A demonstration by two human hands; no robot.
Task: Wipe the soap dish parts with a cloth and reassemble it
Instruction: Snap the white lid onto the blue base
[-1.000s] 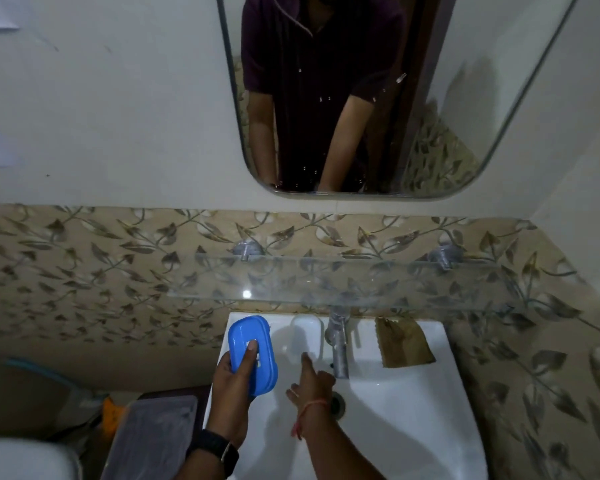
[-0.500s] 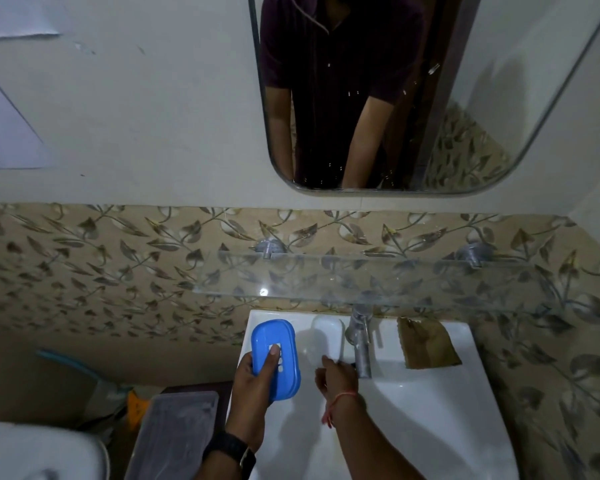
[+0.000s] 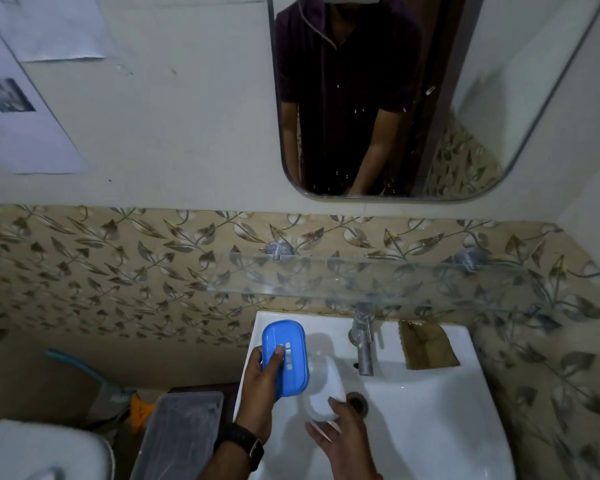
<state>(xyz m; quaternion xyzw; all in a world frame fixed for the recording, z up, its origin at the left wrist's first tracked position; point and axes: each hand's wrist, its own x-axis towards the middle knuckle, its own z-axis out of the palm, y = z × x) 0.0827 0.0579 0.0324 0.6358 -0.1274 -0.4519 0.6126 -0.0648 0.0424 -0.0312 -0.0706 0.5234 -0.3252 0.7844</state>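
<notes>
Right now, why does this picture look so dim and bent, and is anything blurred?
Head view: dim light, a glint on the sink; head view: the wide lens bows the glass shelf; head view: the white part in the right hand looks smeared, the blue part in the left hand sharp.

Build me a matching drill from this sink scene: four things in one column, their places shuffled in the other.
Things
1. blue part
2. white part
3. cloth
4. tap

Places
A. on the rim of the sink, right of the tap
B. held in the left hand
C. at the back of the sink, under the glass shelf
D. held in the right hand

Pairs: 1-B; 2-D; 3-A; 4-C
</notes>
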